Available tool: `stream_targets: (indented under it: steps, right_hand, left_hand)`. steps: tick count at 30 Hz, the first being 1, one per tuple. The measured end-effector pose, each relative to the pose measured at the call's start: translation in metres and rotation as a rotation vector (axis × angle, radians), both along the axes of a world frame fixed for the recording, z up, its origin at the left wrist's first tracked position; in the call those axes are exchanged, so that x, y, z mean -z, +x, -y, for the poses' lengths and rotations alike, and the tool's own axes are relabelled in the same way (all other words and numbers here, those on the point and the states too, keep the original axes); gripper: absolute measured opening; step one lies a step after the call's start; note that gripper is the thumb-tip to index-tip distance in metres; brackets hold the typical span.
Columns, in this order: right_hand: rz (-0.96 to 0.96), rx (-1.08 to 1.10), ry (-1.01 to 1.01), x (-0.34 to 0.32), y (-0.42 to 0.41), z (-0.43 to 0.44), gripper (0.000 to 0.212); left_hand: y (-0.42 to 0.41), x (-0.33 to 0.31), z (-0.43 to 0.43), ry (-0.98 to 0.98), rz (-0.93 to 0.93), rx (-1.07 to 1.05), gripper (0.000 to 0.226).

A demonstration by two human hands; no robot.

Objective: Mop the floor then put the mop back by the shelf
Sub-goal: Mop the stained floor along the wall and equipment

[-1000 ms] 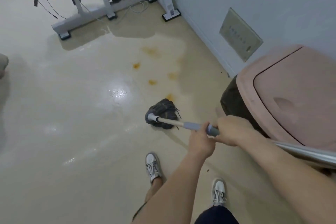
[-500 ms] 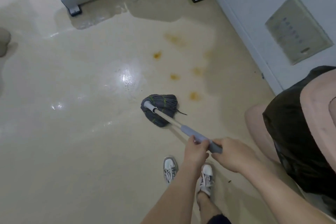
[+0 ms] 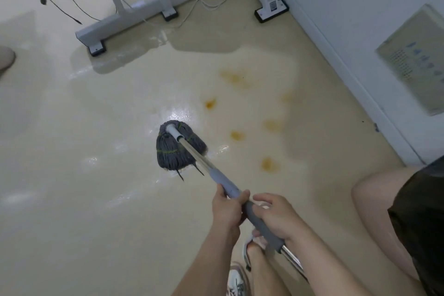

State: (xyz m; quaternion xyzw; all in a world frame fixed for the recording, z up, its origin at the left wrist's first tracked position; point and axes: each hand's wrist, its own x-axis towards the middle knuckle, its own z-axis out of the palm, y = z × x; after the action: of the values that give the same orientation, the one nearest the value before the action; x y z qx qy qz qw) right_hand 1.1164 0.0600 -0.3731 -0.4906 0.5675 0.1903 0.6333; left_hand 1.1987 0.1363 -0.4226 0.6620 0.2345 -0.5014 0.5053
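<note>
A grey string mop head (image 3: 177,149) lies flat on the glossy beige floor (image 3: 72,175), left of several orange-brown stains (image 3: 270,163). Its metal pole with a grey foam grip (image 3: 230,188) slants down to the right toward me. My left hand (image 3: 227,209) grips the foam sleeve from the left. Just behind it, my right hand (image 3: 276,218) curls around the same sleeve from the right. The pole's bare metal end (image 3: 292,259) passes under my right forearm.
A pink bin with a black liner (image 3: 408,218) stands at the right edge. A white wall with a grey panel (image 3: 413,55) runs along the right. A white metal machine frame (image 3: 134,17) with loose cables (image 3: 211,2) stands at the back. My sneakers (image 3: 237,281) are below.
The mop head has slid left and away from the stains, now pointing more up the floor. Both hands stayed on the handle. The view shifted, and the bin sits further right.
</note>
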Motion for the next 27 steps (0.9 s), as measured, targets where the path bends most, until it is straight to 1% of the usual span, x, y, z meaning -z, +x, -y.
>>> stream_targets:
  steps: [1,3,4,5,6,7,9,11,12,15,16,18,20,21,22,24,25,26,27]
  right_hand:
    - [-0.011,-0.120,-0.120,0.003,0.012,0.015,0.029]
    - [-0.090,-0.639,-0.400,0.001,0.036,0.036,0.027]
    - [-0.147,-0.839,-0.510,-0.003,0.046,0.045,0.031]
    - [-0.178,-0.954,-0.585,-0.005,0.053,0.055,0.036]
    - [-0.185,-0.999,-0.618,-0.007,0.060,0.066,0.037]
    - [-0.175,-0.991,-0.599,-0.004,0.066,0.077,0.034]
    - [-0.129,-0.881,-0.496,0.006,0.076,0.099,0.023]
    - [-0.065,-0.743,-0.360,0.016,0.090,0.116,0.016]
    - [-0.039,-0.632,-0.275,0.020,0.097,0.122,0.018]
    - [0.023,-0.209,0.036,0.025,0.128,0.138,0.025]
    - [0.028,-0.107,0.109,0.026,0.141,0.146,0.027]
    - [0.015,0.004,0.197,0.027,0.167,0.161,0.026]
    - [-0.008,0.092,0.216,0.031,0.199,0.180,0.023]
    - [-0.035,0.073,0.169,0.034,0.216,0.188,0.022]
    - [-0.077,-0.040,0.072,0.041,0.232,0.198,0.022]
    - [-0.191,-0.396,-0.191,0.052,0.263,0.216,0.027]
    - [-0.217,-0.528,-0.300,0.056,0.279,0.222,0.027]
    - [-0.213,-0.592,-0.374,0.062,0.291,0.225,0.024]
    - [-0.200,-0.608,-0.424,0.069,0.301,0.227,0.022]
  left_hand:
    - [0.015,0.006,0.016,0.019,0.025,0.013,0.046]
    - [0.045,0.015,0.049,0.073,0.079,0.044,0.047]
    - [0.058,0.018,0.064,0.100,0.108,0.068,0.042]
    - [0.068,0.021,0.078,0.122,0.137,0.095,0.036]
    - [0.078,0.025,0.090,0.144,0.156,0.132,0.034]
    - [0.085,0.028,0.099,0.153,0.172,0.177,0.034]
    - [0.099,0.030,0.114,0.148,0.201,0.246,0.040]
    - [0.114,0.033,0.127,0.141,0.221,0.304,0.056]
    - [0.123,0.035,0.134,0.143,0.238,0.348,0.058]
    - [0.155,0.038,0.159,0.195,0.386,0.497,0.034]
    - [0.169,0.040,0.169,0.218,0.426,0.547,0.032]
    - [0.197,0.043,0.190,0.218,0.462,0.652,0.034]
    - [0.227,0.046,0.212,0.193,0.502,0.755,0.030]
    - [0.243,0.048,0.222,0.192,0.530,0.809,0.030]
    - [0.259,0.051,0.232,0.197,0.556,0.876,0.031]
    - [0.289,0.057,0.246,0.170,0.598,1.021,0.038]
    - [0.303,0.060,0.249,0.143,0.615,1.098,0.040]
    - [0.319,0.063,0.249,0.113,0.637,1.184,0.041]
    - [0.333,0.066,0.248,0.088,0.664,1.275,0.041]
